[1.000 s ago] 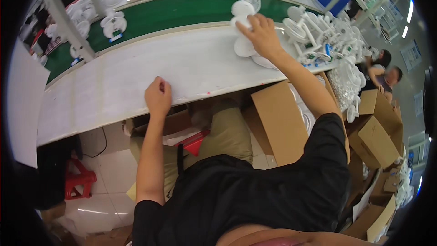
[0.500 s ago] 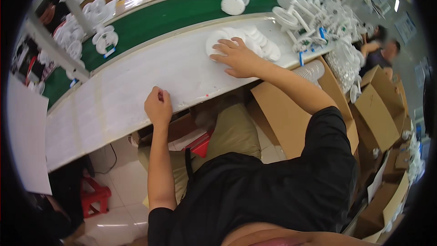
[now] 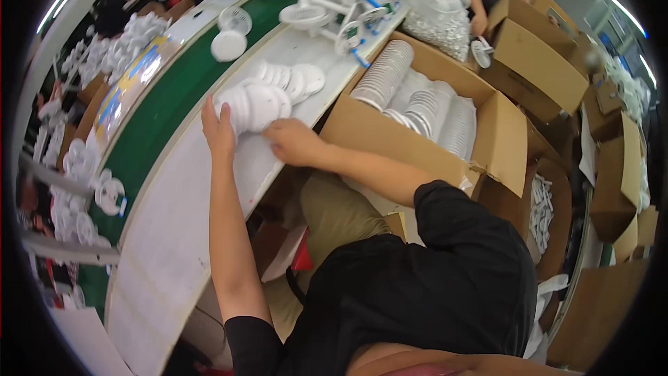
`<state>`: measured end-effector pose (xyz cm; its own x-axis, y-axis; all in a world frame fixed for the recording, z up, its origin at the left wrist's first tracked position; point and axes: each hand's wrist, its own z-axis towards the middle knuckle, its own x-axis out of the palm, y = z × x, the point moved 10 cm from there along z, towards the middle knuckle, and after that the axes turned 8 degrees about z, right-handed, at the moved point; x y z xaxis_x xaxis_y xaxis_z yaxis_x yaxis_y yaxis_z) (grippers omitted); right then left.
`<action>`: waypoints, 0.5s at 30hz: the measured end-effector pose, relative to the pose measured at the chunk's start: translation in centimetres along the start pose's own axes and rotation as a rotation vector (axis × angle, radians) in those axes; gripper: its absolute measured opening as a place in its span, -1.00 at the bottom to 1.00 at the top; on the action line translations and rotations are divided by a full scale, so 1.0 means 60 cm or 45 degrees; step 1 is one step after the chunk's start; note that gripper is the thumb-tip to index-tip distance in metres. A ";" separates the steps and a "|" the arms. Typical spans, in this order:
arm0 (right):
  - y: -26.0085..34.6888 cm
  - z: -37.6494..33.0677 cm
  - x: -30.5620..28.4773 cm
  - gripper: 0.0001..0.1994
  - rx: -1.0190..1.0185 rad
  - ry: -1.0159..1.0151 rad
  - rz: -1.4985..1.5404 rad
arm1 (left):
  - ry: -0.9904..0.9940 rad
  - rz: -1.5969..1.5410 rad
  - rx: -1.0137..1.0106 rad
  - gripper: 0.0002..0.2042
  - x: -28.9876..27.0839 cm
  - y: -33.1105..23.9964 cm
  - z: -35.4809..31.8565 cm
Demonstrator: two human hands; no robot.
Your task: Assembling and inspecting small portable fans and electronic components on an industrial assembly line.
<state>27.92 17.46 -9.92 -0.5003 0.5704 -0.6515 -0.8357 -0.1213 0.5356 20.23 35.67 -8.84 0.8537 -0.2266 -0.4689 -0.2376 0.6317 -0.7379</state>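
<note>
A leaning row of round white plastic discs [image 3: 263, 103] lies on the white worktable, with more discs fanned out behind it. My left hand [image 3: 219, 127] stands upright against the row's left end, fingers stretched and thumb apart, touching the discs. At the row's near right side is my right hand [image 3: 296, 142], its fingers curled in close to the discs. Whatever those curled fingers may hold is hidden.
A green conveyor belt [image 3: 163, 108] runs beyond the worktable [image 3: 163, 237], carrying white parts. White stemmed assemblies [image 3: 341, 0] pile up at the far end. To the right, an open cardboard box [image 3: 390, 143] holds stacked white discs. Co-workers sit across and at far right.
My view has turned right, bringing the box of stacked discs into sight. My left hand has moved to the discs and opened. My right hand has slid off their top to the near side and curled.
</note>
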 end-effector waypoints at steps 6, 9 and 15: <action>-0.010 0.020 0.012 -0.76 0.145 -0.184 -0.153 | 0.025 0.162 -0.013 -0.51 0.045 -0.015 0.044; 0.011 0.036 0.004 -0.83 0.092 -0.306 -0.132 | -0.090 0.303 -0.012 -0.49 0.009 -0.004 0.048; -0.118 -0.016 -0.016 -0.85 0.177 -0.351 0.196 | -0.179 0.460 0.034 -0.46 0.121 -0.041 -0.007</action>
<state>34.09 17.01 -13.59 -0.5220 0.7545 -0.3978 -0.7070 -0.1219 0.6966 26.80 32.17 -10.64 0.7727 0.1169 -0.6239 -0.5243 0.6716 -0.5235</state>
